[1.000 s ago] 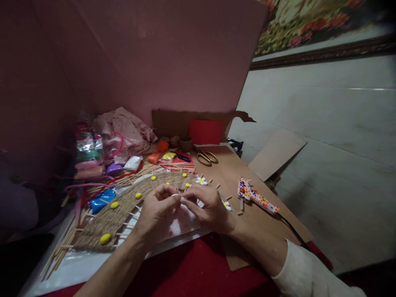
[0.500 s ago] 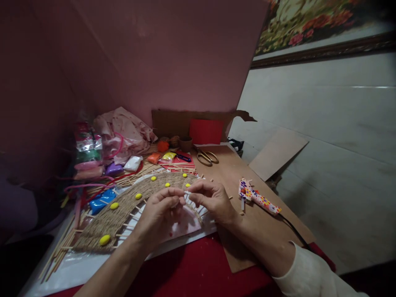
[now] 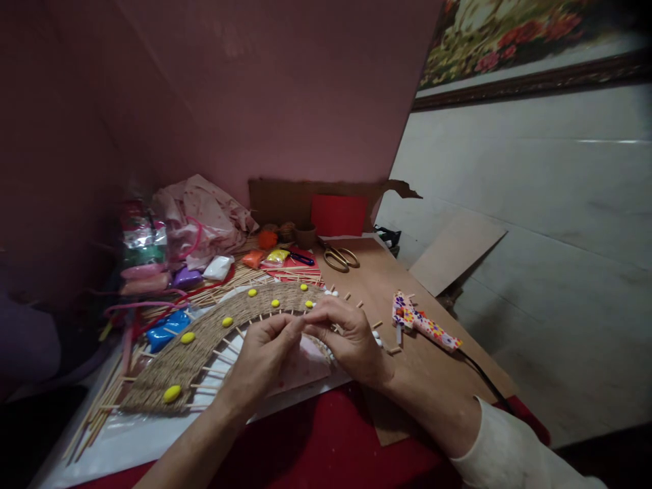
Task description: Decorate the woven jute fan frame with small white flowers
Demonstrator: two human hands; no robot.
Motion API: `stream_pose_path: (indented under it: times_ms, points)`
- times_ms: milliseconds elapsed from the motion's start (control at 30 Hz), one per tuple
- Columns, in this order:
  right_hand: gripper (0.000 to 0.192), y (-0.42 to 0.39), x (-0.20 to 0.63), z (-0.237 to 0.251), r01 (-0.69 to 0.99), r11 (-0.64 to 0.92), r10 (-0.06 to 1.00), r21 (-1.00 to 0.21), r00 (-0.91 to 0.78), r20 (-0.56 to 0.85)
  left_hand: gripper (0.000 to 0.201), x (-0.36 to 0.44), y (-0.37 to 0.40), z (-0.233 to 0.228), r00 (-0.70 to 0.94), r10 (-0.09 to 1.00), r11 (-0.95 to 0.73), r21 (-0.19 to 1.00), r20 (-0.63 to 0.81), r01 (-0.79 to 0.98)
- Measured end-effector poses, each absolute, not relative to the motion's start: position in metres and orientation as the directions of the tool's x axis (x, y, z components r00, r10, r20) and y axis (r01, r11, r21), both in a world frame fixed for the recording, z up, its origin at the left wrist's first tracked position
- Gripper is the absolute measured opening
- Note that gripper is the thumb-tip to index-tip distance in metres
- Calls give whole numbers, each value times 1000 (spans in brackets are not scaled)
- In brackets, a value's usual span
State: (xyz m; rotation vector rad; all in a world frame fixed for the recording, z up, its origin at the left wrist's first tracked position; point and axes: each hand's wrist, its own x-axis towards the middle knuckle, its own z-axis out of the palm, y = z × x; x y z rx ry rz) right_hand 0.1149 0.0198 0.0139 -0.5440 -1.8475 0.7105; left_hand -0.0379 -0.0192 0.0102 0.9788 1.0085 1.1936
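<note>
My left hand (image 3: 267, 353) and my right hand (image 3: 349, 336) meet fingertip to fingertip, both pinched closed over the woven arch. A small bit of soft white material, apparently modelling clay, is between them, now mostly hidden by the fingers. Under and behind the hands lies the arch (image 3: 204, 360), twine woven over wooden sticks and dotted with yellow ovals (image 3: 188, 337). White balls (image 3: 377, 336) sit along its right part, partly behind my right hand. Inside the curve is a pale pink spotted piece (image 3: 310, 360).
A flower-patterned glue gun (image 3: 428, 329) with a black cord rests on brown cardboard (image 3: 371, 278) at right. Gold-handled scissors (image 3: 341, 259) lie farther back. Clay packets, including a white packet (image 3: 219, 267) and a blue packet (image 3: 167, 329), and loose sticks (image 3: 94, 421) are at left.
Both hands have closed in and turned slightly, covering the white bit that showed between the fingertips. White balls at the arch's right part have come into view.
</note>
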Motion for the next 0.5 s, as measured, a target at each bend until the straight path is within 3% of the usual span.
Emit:
stream_pose_path:
  times_ms: [167,300,500]
  points:
    - [4,18,116,14,79,734,658,-675,-326,678,38,-39,-21,11,177,968,231,902,-176,-366]
    - [8,17,117,12,82,782,600,-618,-366,711,30,-40,-19,13,202,956,284,836,-211,-470]
    - [17,16,117,9,54,810,561,-583,-357,747,23,-39,-18,10,213,962,252,865,-173,-434]
